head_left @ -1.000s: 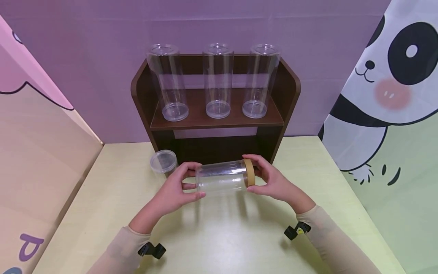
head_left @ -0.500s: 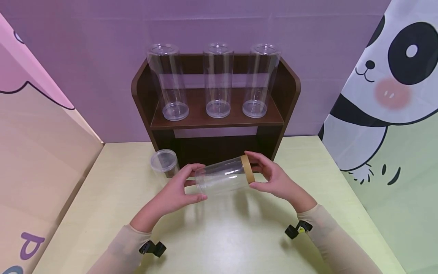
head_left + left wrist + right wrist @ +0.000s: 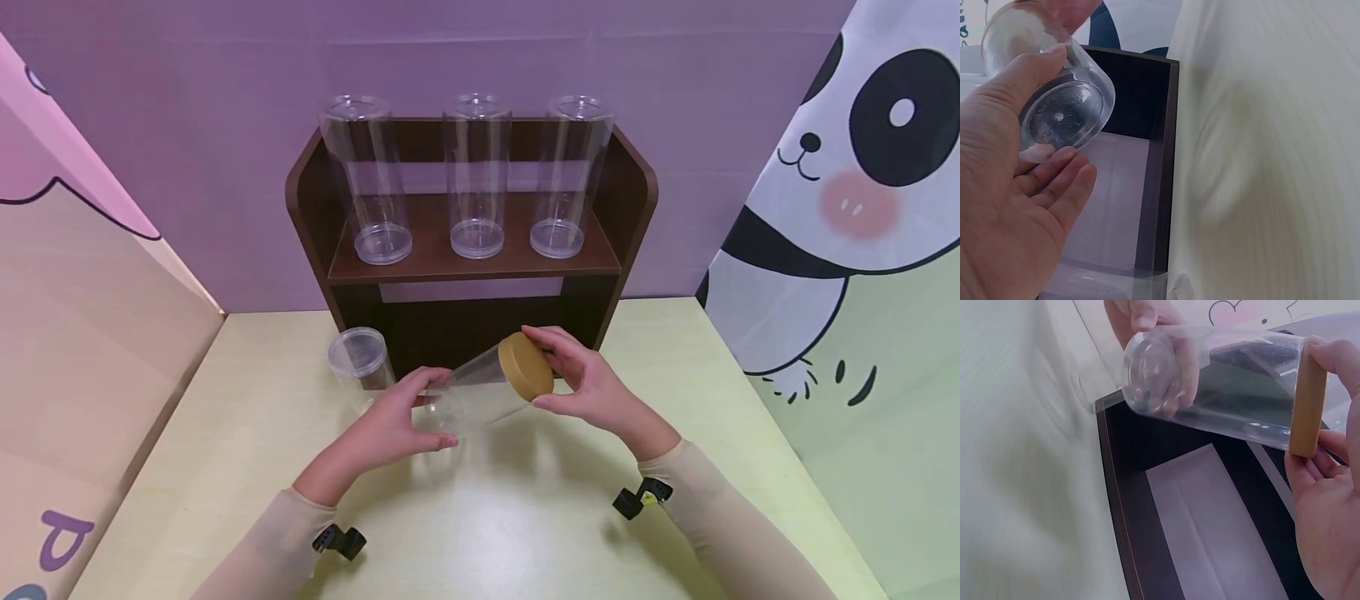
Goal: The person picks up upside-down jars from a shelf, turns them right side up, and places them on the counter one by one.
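Note:
A clear plastic jar (image 3: pixel 480 390) with a tan screw lid (image 3: pixel 527 367) is held tilted above the table, its lid end raised to the right. My left hand (image 3: pixel 393 421) holds the base end between thumb and fingers. With thumb and fingertips on the lid's edge, my right hand (image 3: pixel 592 383) grips the other end. In the left wrist view the round jar bottom (image 3: pixel 1066 112) faces the camera beside the left thumb. The right wrist view shows the ribbed side of the lid (image 3: pixel 1307 403) and the see-through jar body (image 3: pixel 1241 387).
Behind the hands stands a dark brown two-tier shelf (image 3: pixel 472 271). Three tall clear containers, on the left (image 3: pixel 375 183), in the middle (image 3: pixel 478 179) and on the right (image 3: pixel 570 179), stand on its upper board. A shorter clear container (image 3: pixel 358 352) stands on the table (image 3: pixel 247 400) near the left hand.
The jar has gone from nearly level to tilted, its lid end rising and turning so the lid's flat top now shows. Both hands keep hold, the right one shifting slightly up and left.

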### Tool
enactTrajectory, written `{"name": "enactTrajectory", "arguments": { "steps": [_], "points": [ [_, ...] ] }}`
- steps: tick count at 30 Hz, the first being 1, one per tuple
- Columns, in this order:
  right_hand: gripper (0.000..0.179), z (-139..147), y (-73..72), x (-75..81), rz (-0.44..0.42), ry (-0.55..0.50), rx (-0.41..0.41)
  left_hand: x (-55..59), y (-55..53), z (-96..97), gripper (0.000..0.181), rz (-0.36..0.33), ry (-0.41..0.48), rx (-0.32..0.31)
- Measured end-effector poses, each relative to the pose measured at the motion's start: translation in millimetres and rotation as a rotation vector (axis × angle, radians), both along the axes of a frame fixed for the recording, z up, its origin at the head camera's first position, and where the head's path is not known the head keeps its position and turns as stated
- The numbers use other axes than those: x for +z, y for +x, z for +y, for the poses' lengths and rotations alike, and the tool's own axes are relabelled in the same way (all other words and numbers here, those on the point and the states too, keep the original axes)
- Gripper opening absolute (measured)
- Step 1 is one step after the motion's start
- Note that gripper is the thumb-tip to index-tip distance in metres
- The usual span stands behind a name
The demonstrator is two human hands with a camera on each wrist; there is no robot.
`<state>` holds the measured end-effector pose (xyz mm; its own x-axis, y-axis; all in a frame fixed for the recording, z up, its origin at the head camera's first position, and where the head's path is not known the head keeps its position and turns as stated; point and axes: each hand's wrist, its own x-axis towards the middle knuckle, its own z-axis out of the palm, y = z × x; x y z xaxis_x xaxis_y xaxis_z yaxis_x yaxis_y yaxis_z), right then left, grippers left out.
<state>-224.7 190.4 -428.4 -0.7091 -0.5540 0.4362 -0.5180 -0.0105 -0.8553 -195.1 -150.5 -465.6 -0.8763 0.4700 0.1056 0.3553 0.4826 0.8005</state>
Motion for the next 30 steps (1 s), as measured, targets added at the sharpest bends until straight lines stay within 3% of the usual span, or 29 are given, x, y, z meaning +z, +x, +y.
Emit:
{"name": "enactTrajectory", "arguments": {
  "steps": [13, 19, 30],
  "points": [
    [0.085, -18.5, -1.6, 9.9, -0.028, -0.041, 0.038, -14.0, -8.0, 10.1, 0.098, -0.042, 0.027, -0.026],
    [0.090, -28.6, -4.3, 11.3, -0.038, -0.050, 0.072, -19.8, -9.4, 16.0, 0.090, -0.049, 0.082, -0.065],
    [0.091, -40.4, -1.9, 15.2, -0.088, 0.000, 0.053, -26.5, -13.1, 25.2, 0.070, -0.044, 0.143, -0.105]
  ]
}}
